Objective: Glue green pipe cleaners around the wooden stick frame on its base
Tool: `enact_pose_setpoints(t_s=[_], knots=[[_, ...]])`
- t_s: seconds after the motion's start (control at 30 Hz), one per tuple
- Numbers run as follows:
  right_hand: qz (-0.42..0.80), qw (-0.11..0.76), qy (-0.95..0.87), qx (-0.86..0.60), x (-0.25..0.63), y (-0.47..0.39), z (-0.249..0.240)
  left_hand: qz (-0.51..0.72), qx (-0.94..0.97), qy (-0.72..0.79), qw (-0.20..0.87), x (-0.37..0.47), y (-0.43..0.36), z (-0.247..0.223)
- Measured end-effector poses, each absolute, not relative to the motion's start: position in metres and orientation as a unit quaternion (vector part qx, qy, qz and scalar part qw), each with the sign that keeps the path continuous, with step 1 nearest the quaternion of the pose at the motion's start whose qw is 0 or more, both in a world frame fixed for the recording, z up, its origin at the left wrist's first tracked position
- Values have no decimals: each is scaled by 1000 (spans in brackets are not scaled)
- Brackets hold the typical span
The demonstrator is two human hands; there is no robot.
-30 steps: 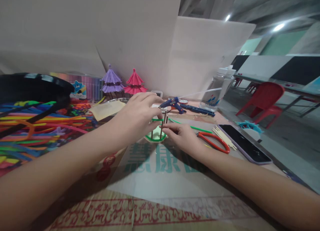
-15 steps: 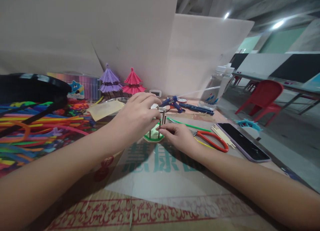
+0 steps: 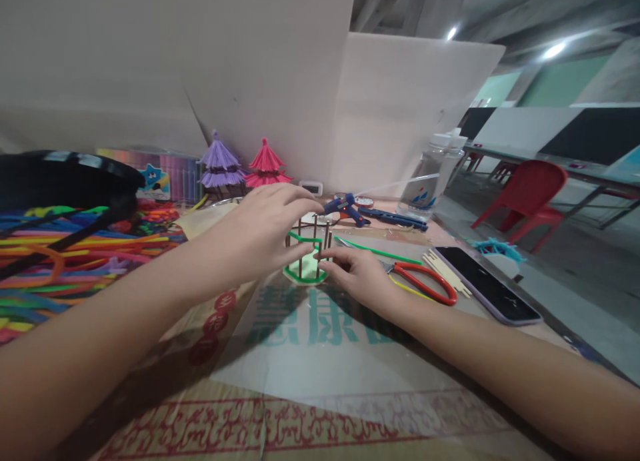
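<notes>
A small frame point(image 3: 305, 278) stands mid-table, with a green-edged pale base, several upright brown sticks and a green strip bent around them higher up. My left hand point(image 3: 270, 224) arches over its left and back side, thumb and fingers apart, the thumb near the green strip. At the right side of the frame, my right hand point(image 3: 353, 268) has its thumb and forefinger closed on one of the brown sticks. Right of that hand lie orange-handled scissors point(image 3: 425, 282) and a green pipe cleaner point(image 3: 385, 250).
Colourful pipe cleaners point(image 3: 100, 261) cover the left side. Behind stand purple point(image 3: 220, 161) and red point(image 3: 267, 162) roof-like models, a blue glue gun point(image 3: 347, 208) and a clear bottle point(image 3: 430, 174). A phone point(image 3: 485, 284) lies near the right edge beside pale sticks point(image 3: 447, 272).
My left hand has moved slightly left and its thumb has dropped away from the stick tops, so more of the upper green strip shows. My right hand has hardly moved.
</notes>
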State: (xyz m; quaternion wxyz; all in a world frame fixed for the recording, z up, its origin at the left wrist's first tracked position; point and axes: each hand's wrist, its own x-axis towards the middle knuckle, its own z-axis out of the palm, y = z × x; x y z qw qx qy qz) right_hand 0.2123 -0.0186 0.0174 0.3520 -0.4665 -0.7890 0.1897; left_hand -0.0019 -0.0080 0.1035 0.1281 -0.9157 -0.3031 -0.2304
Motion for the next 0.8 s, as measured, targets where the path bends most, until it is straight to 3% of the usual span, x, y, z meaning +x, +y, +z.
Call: enact_pose_setpoints(t_s=[0.17,0.37,0.53,0.8], knots=[[176,364,-779,-480,218,-21,21,-217,-909,-354,33,-13,6,99],[162,379,-792,-450,228,-23,25,-371,-826,-369,-209,-23,18,37],[109,413,-802,-418,229,-28,24,-373,-810,-366,-265,-21,8,1],[-24,356,-885,-300,223,-33,24,-366,-818,-343,-282,-14,11,-5]])
